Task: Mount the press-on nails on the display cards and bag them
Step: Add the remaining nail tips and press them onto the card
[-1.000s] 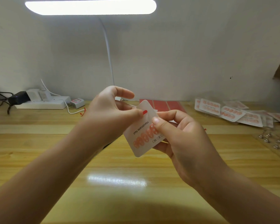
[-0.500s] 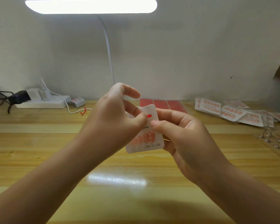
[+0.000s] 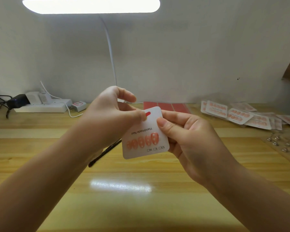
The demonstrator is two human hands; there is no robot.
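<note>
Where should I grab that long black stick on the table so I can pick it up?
Pinch the black stick near its lower end, coming from above. That end lies bare on the table; the upper end is hidden behind the left hand.

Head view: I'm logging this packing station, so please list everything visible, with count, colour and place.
display card: one, white, five orange nails on it, held mid-air
red tab: one, at the card's top edge
finished cards: a pile, white and orange, back right
red sheets: three panels, behind the card
metal studs: several, silver, far right
black stick: one, on the table
power strip: one, white, back left
lamp: one, white, overhead
table: wooden, yellow
left hand: pinches the tab
right hand: holds the card's edge
</note>
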